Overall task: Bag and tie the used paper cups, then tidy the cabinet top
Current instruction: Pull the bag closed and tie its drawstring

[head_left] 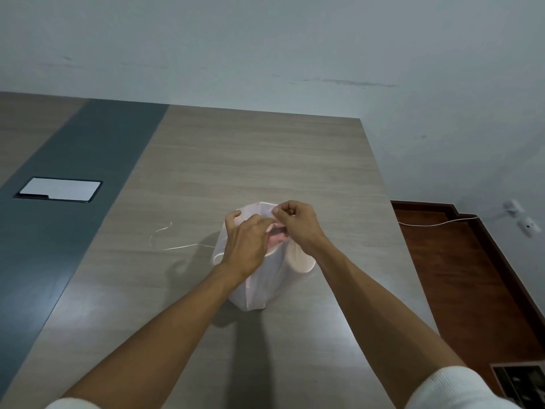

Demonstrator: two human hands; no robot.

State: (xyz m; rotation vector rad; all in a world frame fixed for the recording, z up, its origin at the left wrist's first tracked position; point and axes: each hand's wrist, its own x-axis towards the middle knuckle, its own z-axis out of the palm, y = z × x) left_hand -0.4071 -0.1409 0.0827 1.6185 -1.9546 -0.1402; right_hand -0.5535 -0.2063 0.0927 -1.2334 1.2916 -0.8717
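Note:
A thin white plastic bag (259,287) stands upright on the wooden cabinet top (224,160), slightly right of its middle. Something pink shows inside through its mouth; I cannot tell whether it is cups. My left hand (246,243) grips the left and near side of the bag's rim. My right hand (298,224) pinches the far right part of the rim between thumb and fingers. A thin white string (177,246) lies loose on the wood just left of the bag.
A dark grey strip (73,184) runs down the left of the top, with a white rectangular cover plate (59,188) set in it. The top's right edge drops to a red-brown floor (472,276), where a white cable (436,223) runs to wall sockets.

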